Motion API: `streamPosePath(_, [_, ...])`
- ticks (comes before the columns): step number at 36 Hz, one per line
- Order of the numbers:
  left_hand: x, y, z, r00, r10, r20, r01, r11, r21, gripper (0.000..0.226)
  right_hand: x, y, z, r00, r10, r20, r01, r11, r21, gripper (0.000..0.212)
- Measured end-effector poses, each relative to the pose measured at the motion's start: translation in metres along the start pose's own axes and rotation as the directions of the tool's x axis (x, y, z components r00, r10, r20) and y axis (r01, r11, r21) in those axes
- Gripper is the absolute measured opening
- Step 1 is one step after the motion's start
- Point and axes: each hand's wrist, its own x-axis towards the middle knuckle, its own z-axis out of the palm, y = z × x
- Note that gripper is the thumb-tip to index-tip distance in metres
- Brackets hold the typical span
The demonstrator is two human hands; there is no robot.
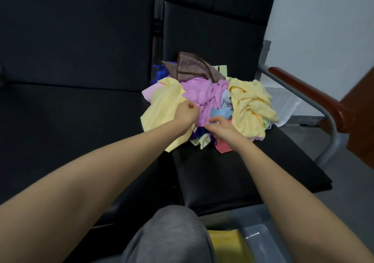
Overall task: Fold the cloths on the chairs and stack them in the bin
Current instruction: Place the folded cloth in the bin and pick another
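Left hand: fingers curled tight, gripping the pink cloth at its left edge, over a pale yellow cloth. The pile of loose cloths sits mid-seat on the right-hand black chair. Right hand: fingers bent, pinching the pink cloth's near edge beside a light blue cloth. Grey bin, lower right below the seat front, holds one folded yellow cloth.

Pile of cloths on the right chair's seat, bin before it
The pile of cloths lies at the seat's back-left, just beside the left chair — the bin, holding a folded cloth, stands before the seat's front edge.
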Motion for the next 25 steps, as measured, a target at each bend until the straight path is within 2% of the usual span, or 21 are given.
streamPosePath(2, [0.002, -0.004, -0.004, 0.99, 0.016, -0.137, 0.011, 0.981, 0.195, 0.003, 0.004, 0.001, 0.004, 0.999, -0.014, -0.033, 0.014, 1.0, 0.015, 0.037])
streamPosePath(4, [0.004, -0.011, -0.011, 0.96, -0.016, -0.28, 0.12, 0.926, 0.357, 0.034, 0.007, 0.005, 0.009, 0.998, -0.043, -0.051, 0.044, 0.999, 0.023, 0.043])
streamPosePath(5, [0.005, -0.015, -0.017, 0.945, -0.046, -0.324, 0.176, 0.905, 0.387, 0.049, 0.007, 0.007, 0.011, 0.997, -0.058, -0.057, 0.06, 0.998, 0.03, 0.045])
streamPosePath(7, [0.008, -0.026, -0.03, 0.937, -0.144, -0.318, 0.27, 0.876, 0.399, 0.069, 0.01, 0.011, 0.016, 0.994, -0.087, -0.059, 0.089, 0.996, 0.033, 0.048])
streamPosePath(8, [0.009, -0.033, -0.035, 0.941, -0.199, -0.274, 0.3, 0.865, 0.403, 0.068, 0.01, 0.012, 0.017, 0.993, -0.1, -0.055, 0.102, 0.994, 0.026, 0.05])
streamPosePath(9, [0.009, -0.039, -0.041, 0.953, -0.219, -0.212, 0.291, 0.86, 0.419, 0.057, 0.011, 0.012, 0.019, 0.992, -0.114, -0.048, 0.115, 0.993, 0.015, 0.051])
streamPosePath(11, [0.01, -0.049, -0.051, 0.981, -0.106, -0.16, 0.165, 0.89, 0.426, 0.021, 0.012, 0.008, 0.024, 0.987, -0.155, -0.035, 0.154, 0.988, -0.026, 0.052])
streamPosePath(12, [0.009, -0.052, -0.054, 0.987, -0.025, -0.161, 0.089, 0.912, 0.401, 0.015, 0.012, 0.006, 0.026, 0.982, -0.184, -0.034, 0.181, 0.981, -0.064, 0.052])
streamPosePath(14, [0.007, -0.053, -0.06, 0.979, 0.096, -0.182, -0.03, 0.942, 0.335, 0.018, 0.015, 0.001, 0.033, 0.97, -0.242, -0.034, 0.232, 0.956, -0.177, 0.053])
streamPosePath(16, [0.007, -0.054, -0.064, 0.969, 0.152, -0.194, -0.102, 0.964, 0.246, 0.025, 0.018, -0.002, 0.039, 0.966, -0.256, -0.036, 0.234, 0.925, -0.3, 0.055])
streamPosePath(19, [0.004, -0.045, -0.068, 0.978, 0.14, -0.156, -0.143, 0.99, -0.007, 0.03, 0.014, -0.01, 0.048, 0.973, -0.231, -0.021, 0.206, 0.9, -0.384, 0.059])
streamPosePath(21, [0.0, -0.03, -0.073, 0.992, 0.095, -0.085, -0.112, 0.969, -0.222, 0.031, 0.01, -0.014, 0.052, 0.978, -0.206, 0.019, 0.194, 0.882, -0.43, 0.064])
streamPosePath(23, [-0.002, -0.014, -0.078, 0.999, -0.025, -0.027, 0.009, 0.875, -0.483, 0.026, 0.009, -0.016, 0.054, 0.985, -0.169, 0.036, 0.166, 0.87, -0.465, 0.072])
streamPosePath(25, [0.002, -0.006, -0.087, 0.984, -0.154, 0.094, 0.174, 0.66, -0.731, 0.016, 0.006, -0.018, 0.055, 0.992, -0.122, 0.04, 0.127, 0.88, -0.458, 0.081])
